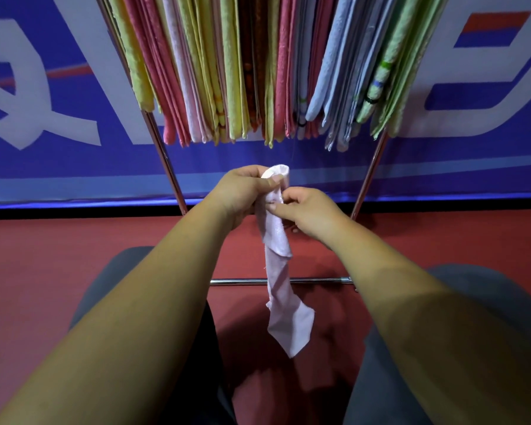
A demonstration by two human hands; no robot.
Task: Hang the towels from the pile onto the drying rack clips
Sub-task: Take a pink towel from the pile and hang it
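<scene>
A pale pink towel [281,289] hangs bunched and twisted in front of me, its lower corner dangling above the red floor. My left hand [242,194] grips its top end, with the cloth folded over my thumb. Just below, my right hand [307,213] pinches the towel's edge between thumb and fingers. Above my hands, several towels [258,72] in yellow, pink, green, brown and blue hang side by side from the drying rack. The clips and the pile are out of view.
The rack's slanted metal legs [166,167] stand left and right of my hands, with a low crossbar [319,280] behind the towel. A blue banner with white letters [59,118] backs the rack. My knees in grey trousers [488,302] frame the red floor.
</scene>
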